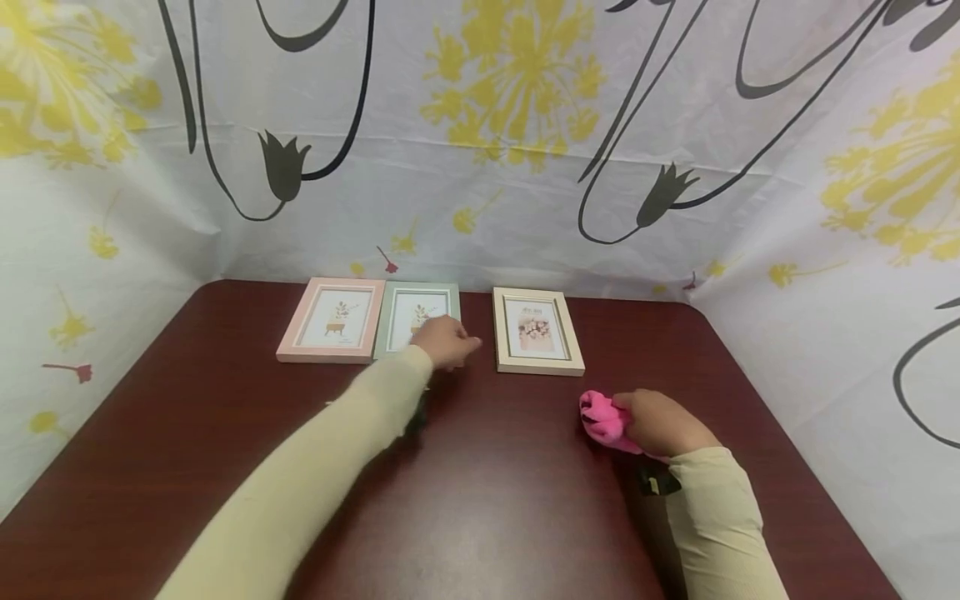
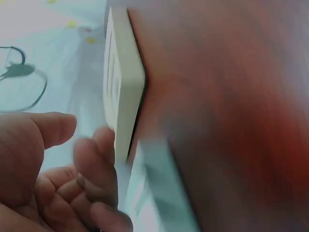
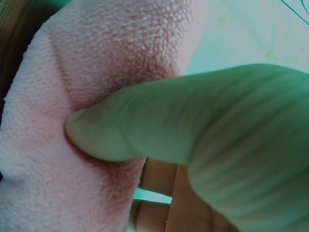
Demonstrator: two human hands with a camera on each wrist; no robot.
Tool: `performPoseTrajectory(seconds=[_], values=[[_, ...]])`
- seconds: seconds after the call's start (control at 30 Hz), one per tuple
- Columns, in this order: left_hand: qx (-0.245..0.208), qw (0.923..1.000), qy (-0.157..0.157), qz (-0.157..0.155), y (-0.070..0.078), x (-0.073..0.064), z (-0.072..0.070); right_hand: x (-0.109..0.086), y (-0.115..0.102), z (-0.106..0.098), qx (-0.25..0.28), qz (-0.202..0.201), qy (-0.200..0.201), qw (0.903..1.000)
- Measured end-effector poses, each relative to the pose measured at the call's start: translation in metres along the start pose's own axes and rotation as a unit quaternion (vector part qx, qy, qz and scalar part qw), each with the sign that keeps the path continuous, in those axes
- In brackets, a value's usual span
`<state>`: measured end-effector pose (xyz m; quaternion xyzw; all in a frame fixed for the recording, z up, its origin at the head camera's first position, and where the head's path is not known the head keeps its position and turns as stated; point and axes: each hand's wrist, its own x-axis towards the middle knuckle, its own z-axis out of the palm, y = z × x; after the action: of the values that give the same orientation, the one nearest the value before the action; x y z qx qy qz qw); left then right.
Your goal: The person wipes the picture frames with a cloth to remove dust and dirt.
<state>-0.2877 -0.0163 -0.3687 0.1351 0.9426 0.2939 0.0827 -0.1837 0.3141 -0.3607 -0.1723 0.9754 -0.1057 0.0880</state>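
Observation:
Above the near right corner of the green picture frame (image 1: 402, 310), my left hand (image 1: 444, 342) has its thumb and loosely bent fingers apart, holding nothing. That hand hides part of the frame in the head view. To its right lies a cream picture frame (image 1: 537, 331) with a floral print, also seen edge-on in the left wrist view (image 2: 129, 79). My right hand (image 1: 663, 422) grips a bunched pink cloth (image 1: 602, 421) close over the table, right of the cream frame. In the right wrist view the thumb (image 3: 111, 130) presses into the fuzzy cloth, with fingers behind it.
A pink picture frame (image 1: 291, 333) lies against the left side of the green one. The dark red-brown table (image 1: 487, 500) has patterned white sheeting (image 1: 465, 200) along its back and both sides. A gap separates the green and cream frames.

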Motion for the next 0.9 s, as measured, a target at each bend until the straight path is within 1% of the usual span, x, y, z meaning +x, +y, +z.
performPoseTrajectory(seconds=[0.07,0.1,0.17,0.23,0.3,0.37,0.43,0.5,0.57,0.73,0.83,0.9], values=[[0.036,0.9985,0.038,-0.017,-0.02,-0.006,-0.015,0.0,-0.001,0.0,0.001,0.0,0.001,1.0],[0.058,0.9963,0.056,-0.03,-0.031,-0.009,-0.022,0.001,-0.002,0.0,0.001,-0.001,0.002,1.0],[0.091,0.9907,0.076,-0.066,-0.054,-0.015,-0.033,0.001,-0.004,0.0,0.001,-0.001,0.003,1.0],[0.115,0.9854,0.078,-0.098,-0.071,-0.022,-0.039,0.002,-0.004,0.0,0.0,0.001,0.003,1.0],[0.133,0.9818,0.075,-0.112,-0.082,-0.03,-0.041,0.001,-0.003,-0.001,-0.002,0.001,0.003,1.0],[0.14,0.9801,0.072,-0.12,-0.086,-0.039,-0.04,0.001,-0.003,-0.001,-0.003,0.001,0.001,1.0],[0.147,0.979,0.071,-0.122,-0.084,-0.048,-0.038,0.001,-0.003,-0.002,-0.002,-0.001,-0.001,1.0],[0.149,0.9796,0.069,-0.116,-0.081,-0.055,-0.036,0.0,-0.003,-0.002,0.001,0.002,-0.004,1.0],[0.144,0.9816,0.058,-0.111,-0.078,-0.06,-0.033,0.0,-0.003,-0.003,0.002,0.004,-0.006,1.0],[0.102,0.9908,0.009,-0.089,-0.077,-0.073,-0.025,0.0,-0.003,-0.003,0.001,0.007,-0.006,1.0],[0.075,0.995,-0.013,-0.065,-0.079,-0.083,-0.018,0.0,-0.002,-0.003,-0.001,0.005,-0.004,1.0],[0.059,0.9967,-0.024,-0.051,-0.079,-0.091,-0.013,0.0,-0.002,-0.003,-0.002,0.006,-0.004,1.0]])
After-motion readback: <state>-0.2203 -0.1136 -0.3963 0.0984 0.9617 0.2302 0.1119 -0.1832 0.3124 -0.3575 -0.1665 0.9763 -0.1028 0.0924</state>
